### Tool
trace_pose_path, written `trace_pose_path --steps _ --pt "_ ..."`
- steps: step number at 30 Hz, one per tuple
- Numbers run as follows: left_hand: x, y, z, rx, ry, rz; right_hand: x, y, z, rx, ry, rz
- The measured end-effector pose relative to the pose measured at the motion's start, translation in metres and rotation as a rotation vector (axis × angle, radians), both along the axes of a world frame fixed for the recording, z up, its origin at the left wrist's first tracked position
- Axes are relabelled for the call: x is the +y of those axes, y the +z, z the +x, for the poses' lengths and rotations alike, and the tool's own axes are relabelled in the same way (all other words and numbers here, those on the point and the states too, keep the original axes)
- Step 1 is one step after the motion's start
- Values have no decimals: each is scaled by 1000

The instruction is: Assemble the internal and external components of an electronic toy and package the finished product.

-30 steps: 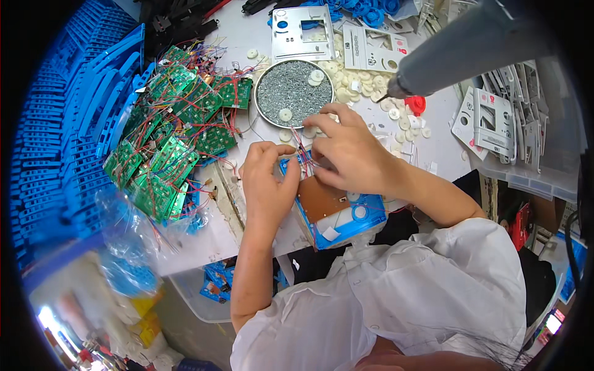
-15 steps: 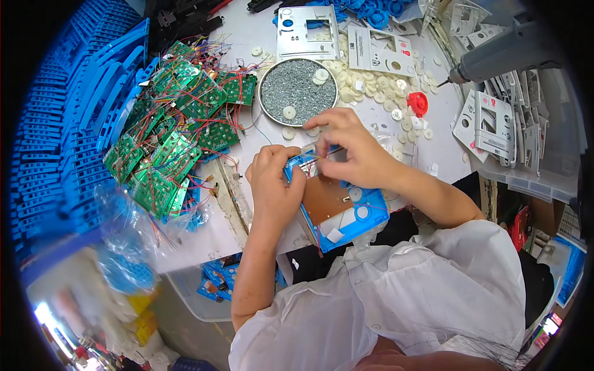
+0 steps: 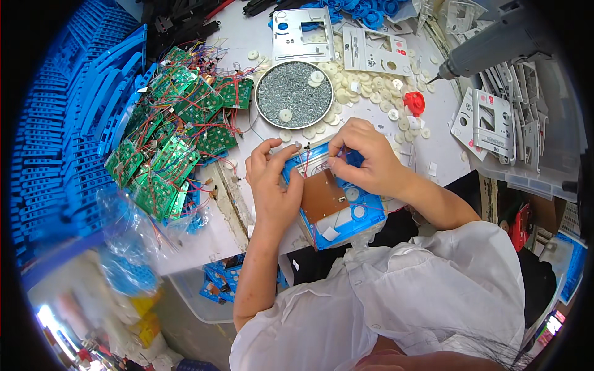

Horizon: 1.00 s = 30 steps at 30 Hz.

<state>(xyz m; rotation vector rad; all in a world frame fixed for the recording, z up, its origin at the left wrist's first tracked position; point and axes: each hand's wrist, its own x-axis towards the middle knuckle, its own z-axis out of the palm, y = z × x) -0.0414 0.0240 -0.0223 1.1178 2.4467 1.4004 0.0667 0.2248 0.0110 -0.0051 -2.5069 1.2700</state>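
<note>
A blue plastic housing (image 3: 371,217) lies tilted at the table's near edge, a brown circuit board (image 3: 322,198) set inside it. My left hand (image 3: 273,185) grips the housing's left side, thumb along the edge and fingers bent over the far corner. Over the far right part of the housing, my right hand (image 3: 374,162) is closed in a pinch on thin wires (image 3: 317,168) that run from the board. The fingertips partly cover those wires. A small white tab (image 3: 330,234) sits at the housing's near edge.
Beyond the hands stands a round tin of screws (image 3: 294,96), with white plastic discs (image 3: 377,93) around it. Wired green circuit boards (image 3: 179,136) are heaped at left beside stacked blue parts (image 3: 55,136). An electric screwdriver (image 3: 489,49) hangs at right above white panels (image 3: 495,127).
My right hand has moved right and slightly nearer, its fingers drawn into a tighter pinch. My left hand stays on the housing, its fingers a little more spread.
</note>
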Motion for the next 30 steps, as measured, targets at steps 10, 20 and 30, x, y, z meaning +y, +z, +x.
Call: trace_pose_path --steps 10,20,30 --pt "15 24 15 282 -29 -112 -3 3 -5 -33 32 -77" --pt "8 23 -2 185 -214 -169 7 6 -4 -97 110 113" --pt "1 13 -3 148 -209 -96 -16 -10 -14 -45 23 388"
